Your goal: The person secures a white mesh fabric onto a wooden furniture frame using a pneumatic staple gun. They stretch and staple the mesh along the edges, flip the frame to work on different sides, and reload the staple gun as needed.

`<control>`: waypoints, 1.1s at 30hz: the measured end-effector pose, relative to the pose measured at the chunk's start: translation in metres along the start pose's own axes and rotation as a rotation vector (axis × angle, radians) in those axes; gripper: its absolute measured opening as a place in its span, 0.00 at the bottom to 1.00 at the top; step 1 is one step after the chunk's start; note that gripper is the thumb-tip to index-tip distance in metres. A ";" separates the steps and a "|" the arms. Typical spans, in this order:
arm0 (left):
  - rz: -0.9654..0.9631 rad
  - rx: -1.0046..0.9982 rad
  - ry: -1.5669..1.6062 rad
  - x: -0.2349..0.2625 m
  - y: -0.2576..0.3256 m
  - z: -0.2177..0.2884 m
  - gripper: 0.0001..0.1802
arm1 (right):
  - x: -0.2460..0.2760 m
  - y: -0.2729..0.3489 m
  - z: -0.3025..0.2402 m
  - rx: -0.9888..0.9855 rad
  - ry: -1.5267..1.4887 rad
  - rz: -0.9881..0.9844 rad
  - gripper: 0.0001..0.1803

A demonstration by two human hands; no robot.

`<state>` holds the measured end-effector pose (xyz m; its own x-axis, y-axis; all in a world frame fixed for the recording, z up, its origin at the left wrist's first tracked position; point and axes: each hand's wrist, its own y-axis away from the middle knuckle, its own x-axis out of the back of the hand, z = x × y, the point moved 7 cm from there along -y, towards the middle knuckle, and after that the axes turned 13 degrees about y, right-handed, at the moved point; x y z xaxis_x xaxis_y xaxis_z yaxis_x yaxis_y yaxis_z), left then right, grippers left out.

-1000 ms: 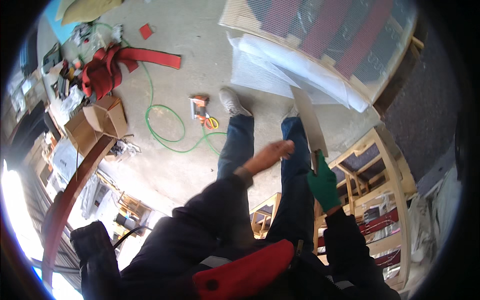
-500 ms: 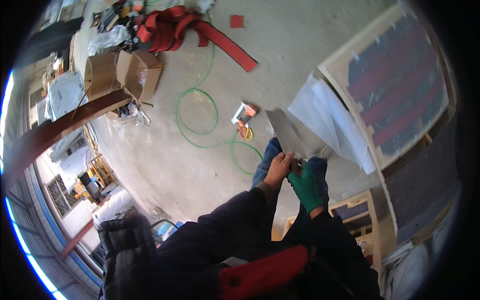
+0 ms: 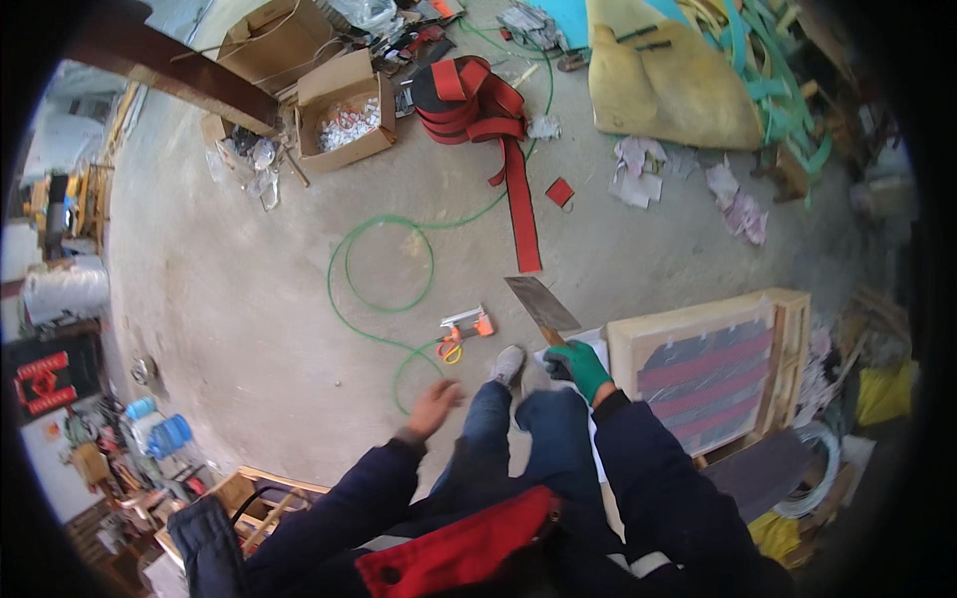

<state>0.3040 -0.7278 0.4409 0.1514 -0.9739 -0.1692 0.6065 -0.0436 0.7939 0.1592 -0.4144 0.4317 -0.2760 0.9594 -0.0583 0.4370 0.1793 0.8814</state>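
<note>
My right hand [image 3: 580, 367], in a green glove, is closed round the wooden handle of a tool with a broad flat metal blade [image 3: 543, 302]. The blade points ahead and left, above the floor. My bare left hand [image 3: 435, 409] hangs apart from it over the concrete, fingers stretched out and nothing in them. Ahead of the left hand, an orange and silver staple gun [image 3: 469, 325] lies on the floor. Scissors [image 3: 452, 353] with yellow and orange handles lie against it. Just beyond the blade tip ends a strip of red webbing [image 3: 521, 214] trailing from a roll.
A wooden frame [image 3: 688, 314] with red and grey webbing stands to my right. A green hose [image 3: 339, 294] loops over the floor. At the far left are an open cardboard box [image 3: 344, 85] and a brown beam [image 3: 179, 65]. Yellow foam [image 3: 668, 95] lies at the far right.
My left hand has let go of the bladed tool and moved left, opening. The right hand keeps hold of it. My view has turned toward the red webbing and the foam.
</note>
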 end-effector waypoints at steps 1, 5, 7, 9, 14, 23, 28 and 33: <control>0.110 -0.045 -0.045 0.035 0.019 -0.001 0.18 | -0.003 -0.019 -0.024 0.008 0.069 0.004 0.12; 0.448 -0.024 0.034 0.136 0.103 -0.035 0.17 | -0.026 -0.084 -0.127 0.170 0.177 -0.016 0.11; 0.547 0.012 0.249 0.157 0.132 -0.056 0.16 | -0.043 -0.125 -0.185 0.220 0.172 -0.019 0.10; 0.675 0.076 0.288 0.163 0.155 -0.071 0.17 | -0.064 -0.177 -0.249 0.306 0.147 -0.004 0.12; 0.770 0.460 0.466 0.102 0.164 -0.092 0.15 | -0.121 -0.326 -0.403 0.495 0.298 0.106 0.12; 0.648 0.495 0.880 -0.048 0.153 -0.077 0.15 | -0.153 -0.505 -0.455 0.279 0.984 0.283 0.18; 0.552 0.494 1.299 -0.158 0.145 -0.129 0.16 | -0.126 -0.445 -0.357 -0.174 1.122 -0.011 0.18; 0.894 0.283 0.867 -0.238 0.142 -0.110 0.20 | -0.158 -0.322 -0.317 -0.378 1.142 -0.489 0.12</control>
<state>0.4394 -0.4774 0.5299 0.9415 -0.2300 0.2463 -0.1396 0.3992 0.9062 -0.2094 -0.6931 0.3059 -0.9881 0.0519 -0.1447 -0.1313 0.2046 0.9700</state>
